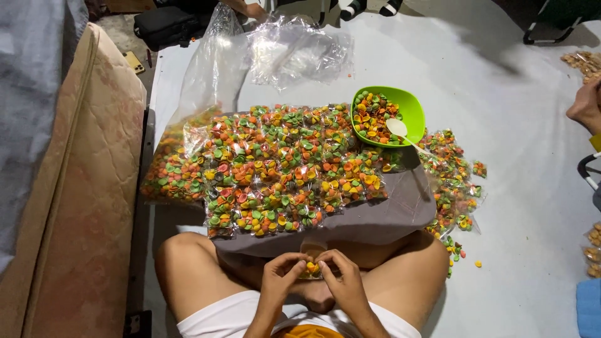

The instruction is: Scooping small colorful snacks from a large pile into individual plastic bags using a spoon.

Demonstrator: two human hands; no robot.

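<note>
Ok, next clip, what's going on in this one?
A person sits cross-legged on a white floor sheet, with the left hand and right hand together pinching a small clear packet of coloured snacks over the lap. In front lie rows of filled small packets on a grey board, a big bulk bag at the left, and a green bowl of the same snacks with a white spoon. Another person's hand shows at the right edge.

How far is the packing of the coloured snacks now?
Done: many filled small packets lie in rows on the grey board. In hand: the left hand and right hand pinch one small packet. Left: loose snacks in the green bowl.
</note>
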